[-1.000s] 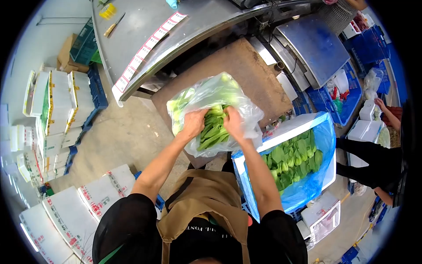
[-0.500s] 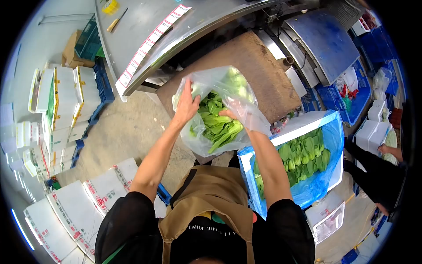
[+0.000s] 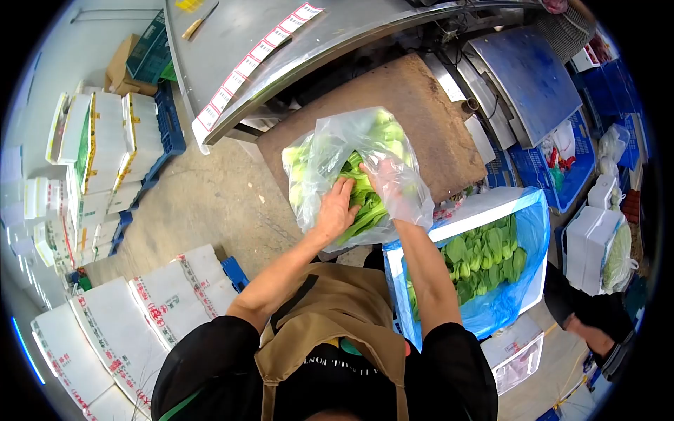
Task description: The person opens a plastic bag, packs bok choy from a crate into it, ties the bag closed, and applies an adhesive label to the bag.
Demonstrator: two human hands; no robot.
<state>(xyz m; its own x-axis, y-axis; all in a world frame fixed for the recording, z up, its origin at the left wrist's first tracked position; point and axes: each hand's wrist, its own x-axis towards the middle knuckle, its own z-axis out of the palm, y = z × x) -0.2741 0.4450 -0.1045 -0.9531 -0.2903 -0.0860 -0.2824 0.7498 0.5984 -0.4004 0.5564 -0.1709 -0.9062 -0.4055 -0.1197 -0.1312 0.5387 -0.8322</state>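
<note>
Head view: a clear plastic bag of bok choy rests on the near part of a brown board, its mouth gaping toward the wearer, which presumably gives both hands access to the contents. The left hand is released, its slightly parted fingers laid over the leaves at the opening, apparently to press or steady them. The right hand reaches inside beneath the film, thumb side against the leaves; the plastic veils its fingers, so whether they grasp anything cannot be told. Pale stems show through the film at both sides of the bag, with darker leaves between. A foam box with a blue plastic liner stands just beside the board, near the right forearm, seemingly placed within easy reach; more bok choy lies in rows inside. Edges: the bag covers the board's near edge, so little support appears on the wearer's side, while the box rim limits movement to the right. Open room: the board extends beyond the bag, away from the wearer and to the right, up to the metal table and the blue-topped platform.
</note>
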